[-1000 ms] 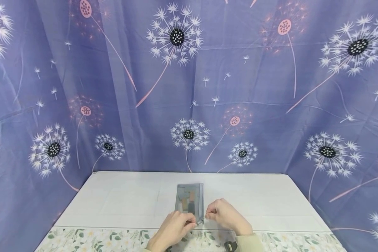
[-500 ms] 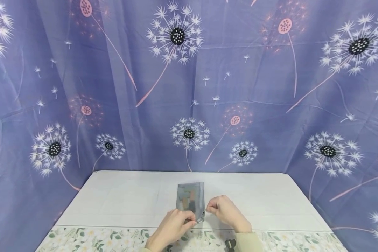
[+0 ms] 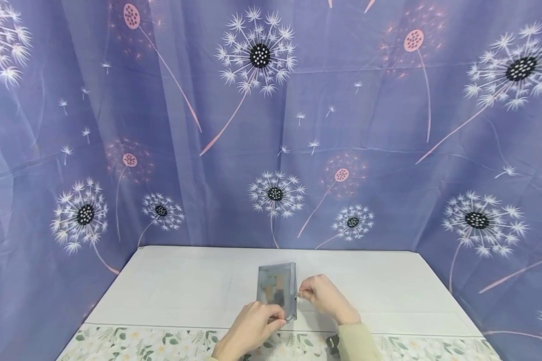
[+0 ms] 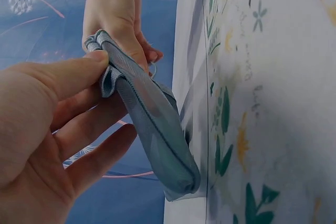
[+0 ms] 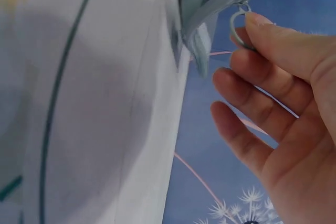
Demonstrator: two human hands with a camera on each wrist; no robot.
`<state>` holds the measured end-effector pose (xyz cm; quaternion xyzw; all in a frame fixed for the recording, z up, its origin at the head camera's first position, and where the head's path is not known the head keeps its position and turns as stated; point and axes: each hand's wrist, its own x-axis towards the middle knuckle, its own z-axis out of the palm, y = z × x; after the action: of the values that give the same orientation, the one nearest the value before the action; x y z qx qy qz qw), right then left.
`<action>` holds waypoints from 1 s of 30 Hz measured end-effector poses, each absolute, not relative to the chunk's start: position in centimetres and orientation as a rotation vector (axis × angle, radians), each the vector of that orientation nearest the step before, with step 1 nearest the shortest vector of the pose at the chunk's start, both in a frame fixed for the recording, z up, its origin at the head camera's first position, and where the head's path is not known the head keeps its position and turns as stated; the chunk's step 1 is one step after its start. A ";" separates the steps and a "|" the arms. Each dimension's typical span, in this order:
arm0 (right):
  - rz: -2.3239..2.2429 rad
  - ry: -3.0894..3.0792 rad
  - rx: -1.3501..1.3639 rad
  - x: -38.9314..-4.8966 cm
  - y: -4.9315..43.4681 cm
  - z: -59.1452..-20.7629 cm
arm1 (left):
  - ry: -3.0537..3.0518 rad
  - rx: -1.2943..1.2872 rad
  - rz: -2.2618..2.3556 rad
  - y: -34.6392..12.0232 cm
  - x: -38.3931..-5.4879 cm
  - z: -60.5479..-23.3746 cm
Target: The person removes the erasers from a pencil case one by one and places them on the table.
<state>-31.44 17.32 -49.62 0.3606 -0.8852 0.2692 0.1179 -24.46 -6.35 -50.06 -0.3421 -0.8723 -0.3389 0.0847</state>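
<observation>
A grey-blue see-through mesh zip pouch is held up at its near end over the white table, with orange and dark shapes showing blurred inside it. My left hand pinches its near corner between thumb and fingers; in the left wrist view the bunched fabric end sits under the thumb. At the pouch's right edge, where the zip runs, my right hand pinches the ring-shaped zip pull between thumb and index finger. The other right fingers are loosely bent below the ring in the right wrist view.
A white tabletop carries a flower-and-leaf patterned cloth along its near side. Purple dandelion-print curtains hang behind and at both sides. A small black object shows beside the right sleeve.
My right hand has moved away from me along the pouch's right edge, taking the zip pull with it. The left hand keeps its pinch on the near corner. The head view has shifted slightly.
</observation>
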 end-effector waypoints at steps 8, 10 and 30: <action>0.739 -2.566 1.108 -33.3 17.6 -50.0 | -2.610 -0.999 -1.013 -6.4 -24.5 -50.3; 0.722 -2.556 1.135 -33.7 17.5 -49.9 | -2.602 -1.002 -1.019 -6.5 -24.4 -50.3; 0.548 -2.484 1.122 -37.6 17.7 -50.4 | -2.598 -1.026 -1.072 -6.9 -24.2 -50.1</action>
<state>-37.57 17.74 -50.38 0.3971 -0.8789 0.1939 0.1798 -24.16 -6.87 -50.13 -0.3419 -0.8659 -0.3574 0.0748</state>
